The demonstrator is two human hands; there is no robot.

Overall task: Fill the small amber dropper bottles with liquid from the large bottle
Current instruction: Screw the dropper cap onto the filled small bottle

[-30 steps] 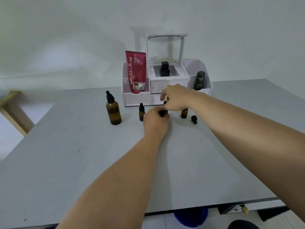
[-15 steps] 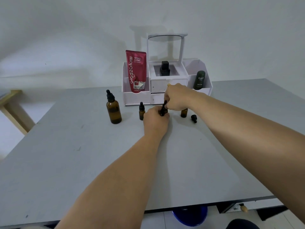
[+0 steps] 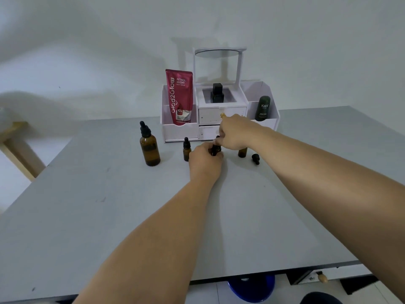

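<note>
The small amber bottle [image 3: 215, 151] being handled is almost wholly hidden by the 2 hands. Only a dark sliver of it and of its black dropper cap [image 3: 217, 138] shows, so it cannot be told whether that cap is seated. A second small bottle [image 3: 242, 153] has its top covered by the right hand [image 3: 234, 134].

The left hand [image 3: 205, 161] curls round the hidden bottle's body from the near side. The right hand reaches over and pinches the dropper cap with its fingertips.

The held bottle stands on the grey table [image 3: 109, 216], long axis vertical and cap up, just in front of the white organiser [image 3: 179, 133]. It sits between a capped small bottle [image 3: 186, 150] and the second small bottle. A loose cap [image 3: 255, 159] lies on its side near that one. The large bottle [image 3: 150, 150] stands upright, well to the left.
</note>
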